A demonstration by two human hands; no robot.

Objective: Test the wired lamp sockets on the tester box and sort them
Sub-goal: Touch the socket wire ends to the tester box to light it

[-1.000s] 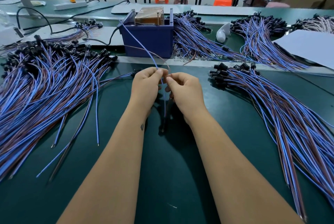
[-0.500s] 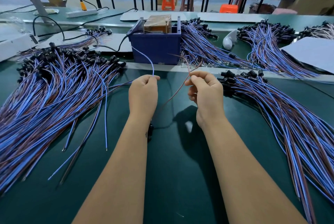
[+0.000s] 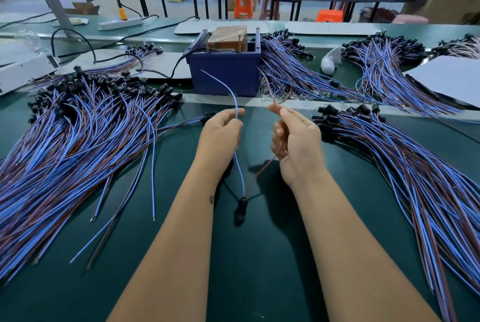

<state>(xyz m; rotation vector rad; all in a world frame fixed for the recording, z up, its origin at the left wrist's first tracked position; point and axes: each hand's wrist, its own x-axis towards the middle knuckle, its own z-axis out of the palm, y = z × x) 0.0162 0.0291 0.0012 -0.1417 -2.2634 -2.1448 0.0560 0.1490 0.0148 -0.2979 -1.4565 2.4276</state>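
Since a second ago, we are spreading our hands apart. Left hand (image 3: 220,134): fingers pinching the thin blue wire (image 3: 235,103). Right hand (image 3: 296,145): fingers pinching the thin brown wire (image 3: 262,171). Both wires are joining at the small black lamp socket (image 3: 242,203), hanging over the dark green counter (image 3: 259,269), before the dark blue plastic tester box (image 3: 224,75).
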